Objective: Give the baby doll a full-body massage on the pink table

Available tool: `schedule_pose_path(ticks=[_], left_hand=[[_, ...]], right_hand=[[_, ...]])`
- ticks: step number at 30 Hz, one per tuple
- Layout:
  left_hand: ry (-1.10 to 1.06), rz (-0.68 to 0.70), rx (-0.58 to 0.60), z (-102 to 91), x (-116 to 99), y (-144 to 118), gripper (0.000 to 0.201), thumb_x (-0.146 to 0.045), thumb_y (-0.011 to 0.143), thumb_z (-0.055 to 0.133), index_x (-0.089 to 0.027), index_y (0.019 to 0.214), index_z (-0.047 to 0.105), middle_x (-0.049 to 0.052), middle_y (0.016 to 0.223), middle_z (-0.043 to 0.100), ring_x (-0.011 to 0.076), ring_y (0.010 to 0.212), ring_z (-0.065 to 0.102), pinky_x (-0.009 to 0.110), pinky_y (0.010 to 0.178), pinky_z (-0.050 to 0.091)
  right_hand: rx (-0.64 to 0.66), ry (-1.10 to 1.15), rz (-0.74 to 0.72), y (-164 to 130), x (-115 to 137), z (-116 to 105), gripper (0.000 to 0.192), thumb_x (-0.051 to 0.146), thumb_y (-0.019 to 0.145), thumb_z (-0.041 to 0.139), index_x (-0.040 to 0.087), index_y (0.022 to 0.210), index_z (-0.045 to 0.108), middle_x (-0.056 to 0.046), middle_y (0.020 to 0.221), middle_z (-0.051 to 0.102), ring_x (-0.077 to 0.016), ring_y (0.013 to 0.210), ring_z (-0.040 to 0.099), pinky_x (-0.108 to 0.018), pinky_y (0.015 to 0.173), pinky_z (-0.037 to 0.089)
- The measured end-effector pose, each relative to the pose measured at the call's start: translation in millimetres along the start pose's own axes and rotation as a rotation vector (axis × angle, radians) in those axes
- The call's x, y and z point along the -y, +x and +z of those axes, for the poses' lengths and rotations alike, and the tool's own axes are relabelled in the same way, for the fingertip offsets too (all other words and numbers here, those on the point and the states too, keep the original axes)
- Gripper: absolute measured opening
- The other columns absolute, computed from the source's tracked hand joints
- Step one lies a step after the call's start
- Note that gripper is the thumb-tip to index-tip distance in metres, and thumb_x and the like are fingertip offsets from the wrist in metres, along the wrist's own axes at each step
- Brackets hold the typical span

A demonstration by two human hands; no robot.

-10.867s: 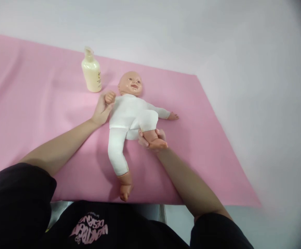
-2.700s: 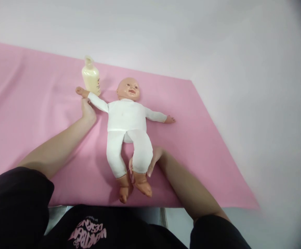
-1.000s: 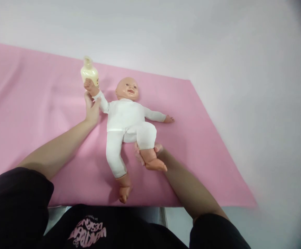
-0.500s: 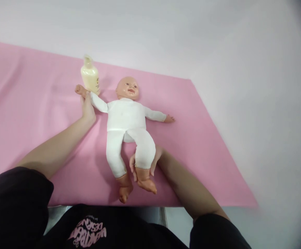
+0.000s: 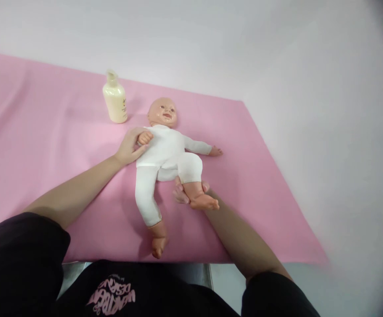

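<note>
1. A doll in a white suit lies face up on a pink sheet spread over the bench, its head towards the far edge.

2. The left hand is curled round the doll's arm nearest it, at the wrist, and has it folded inward so the small fist rests on the chest.

3. The right hand is cupped under the ankle of the leg on its own side, fingers wrapped from below. That knee is bent up towards the belly, and the foot sticks out sideways over the hand.

4. The doll's other leg lies straight towards the person, and its other arm is stretched out flat on the sheet.

5. The step in hand looks like a fold: one arm and the opposite leg drawn in together, as in limb exercise.

6. A fair next move would be to ease both limbs back out straight, keeping both grips light and moving together.

7. A cream bottle stands upright on the sheet beyond the left hand, near the doll's head but apart from it. Its top appears to be a pump, though it is too blurred to be sure.
</note>
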State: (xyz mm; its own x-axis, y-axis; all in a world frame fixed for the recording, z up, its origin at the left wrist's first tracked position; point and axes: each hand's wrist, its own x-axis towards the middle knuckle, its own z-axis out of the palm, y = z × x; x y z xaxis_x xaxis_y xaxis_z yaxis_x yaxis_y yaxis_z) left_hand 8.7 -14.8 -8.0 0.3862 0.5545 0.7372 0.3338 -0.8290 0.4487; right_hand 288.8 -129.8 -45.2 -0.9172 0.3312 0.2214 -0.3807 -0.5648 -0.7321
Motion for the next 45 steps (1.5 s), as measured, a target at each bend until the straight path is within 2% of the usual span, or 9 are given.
schedule_pose_path(ticks=[3,7,11,16,20,25,33,40,45], left_hand=[[0.082,0.095,0.135,-3.3,-7.7,3.6,0.046,-0.059,0.097,0.055,-0.023,0.125,0.062,0.013,0.117,0.071,0.0300,0.113,0.065,0.054,0.103,0.049],[0.110,0.181,0.223,-1.8,-7.2,6.4,0.040,-0.051,0.095,0.059,-0.024,0.123,0.067,0.014,0.120,0.073,0.0294,0.115,0.065,0.052,0.104,0.047],[0.121,0.196,0.243,-0.3,-7.0,6.9,0.036,-0.048,0.093,0.061,-0.026,0.121,0.070,0.012,0.119,0.074,0.0289,0.112,0.065,0.052,0.102,0.047],[0.097,0.200,0.238,0.1,-7.0,6.9,0.035,-0.048,0.092,0.063,-0.028,0.121,0.070,0.011,0.118,0.073,0.0284,0.113,0.064,0.052,0.103,0.046],[0.117,0.205,0.252,0.4,-6.3,7.0,0.036,-0.046,0.092,0.062,-0.028,0.123,0.070,0.012,0.119,0.073,0.0284,0.114,0.064,0.052,0.103,0.046],[0.125,0.200,0.253,0.9,-5.4,6.8,0.036,-0.046,0.092,0.062,-0.027,0.122,0.071,0.012,0.119,0.073,0.0287,0.113,0.064,0.052,0.102,0.047],[0.132,0.185,0.267,0.5,-5.3,6.3,0.038,-0.044,0.091,0.062,-0.028,0.124,0.070,0.012,0.120,0.073,0.0289,0.115,0.063,0.052,0.104,0.046],[0.101,0.178,0.247,1.0,-5.0,6.8,0.037,-0.047,0.091,0.063,-0.028,0.121,0.070,0.011,0.119,0.073,0.0295,0.115,0.063,0.053,0.104,0.046],[0.094,0.122,0.230,-1.1,-9.0,5.9,0.044,-0.057,0.094,0.058,-0.024,0.120,0.069,0.012,0.118,0.073,0.0299,0.114,0.065,0.054,0.105,0.046]], right_hand=[[-0.154,0.049,-0.195,7.9,7.7,6.7,0.055,0.064,0.076,0.071,0.018,0.104,0.059,0.001,0.069,0.060,-0.0117,0.057,0.048,-0.026,0.057,0.042],[-0.480,0.073,-0.153,15.7,19.2,13.9,0.048,0.062,0.080,0.063,0.017,0.098,0.061,0.004,0.064,0.050,-0.0112,0.054,0.039,-0.024,0.050,0.037],[-0.586,0.057,-0.131,18.5,22.0,15.9,0.048,0.063,0.081,0.058,0.017,0.094,0.062,0.004,0.060,0.045,-0.0119,0.051,0.036,-0.025,0.046,0.033],[-0.512,0.027,-0.116,17.0,21.2,13.4,0.049,0.065,0.081,0.061,0.018,0.097,0.060,0.004,0.062,0.052,-0.0103,0.046,0.035,-0.024,0.044,0.033],[-0.464,-0.008,-0.066,12.3,20.5,10.5,0.048,0.066,0.088,0.053,0.021,0.105,0.057,0.006,0.061,0.057,-0.0075,0.037,0.026,-0.022,0.037,0.029],[-0.419,-0.007,-0.061,9.8,20.2,11.7,0.050,0.066,0.089,0.057,0.022,0.111,0.054,0.009,0.066,0.060,-0.0035,0.031,0.020,-0.019,0.031,0.023],[-0.548,-0.023,-0.018,12.8,20.8,17.8,0.053,0.071,0.097,0.041,0.021,0.109,0.053,0.009,0.064,0.058,-0.0025,0.029,0.017,-0.019,0.030,0.020],[-0.439,-0.009,-0.071,13.4,21.1,17.4,0.048,0.066,0.094,0.054,0.021,0.112,0.054,0.009,0.066,0.059,-0.0025,0.030,0.019,-0.018,0.030,0.023],[-0.358,-0.021,-0.113,13.0,17.5,17.1,0.051,0.066,0.092,0.059,0.021,0.116,0.050,0.009,0.070,0.062,-0.0019,0.031,0.020,-0.017,0.031,0.023]])
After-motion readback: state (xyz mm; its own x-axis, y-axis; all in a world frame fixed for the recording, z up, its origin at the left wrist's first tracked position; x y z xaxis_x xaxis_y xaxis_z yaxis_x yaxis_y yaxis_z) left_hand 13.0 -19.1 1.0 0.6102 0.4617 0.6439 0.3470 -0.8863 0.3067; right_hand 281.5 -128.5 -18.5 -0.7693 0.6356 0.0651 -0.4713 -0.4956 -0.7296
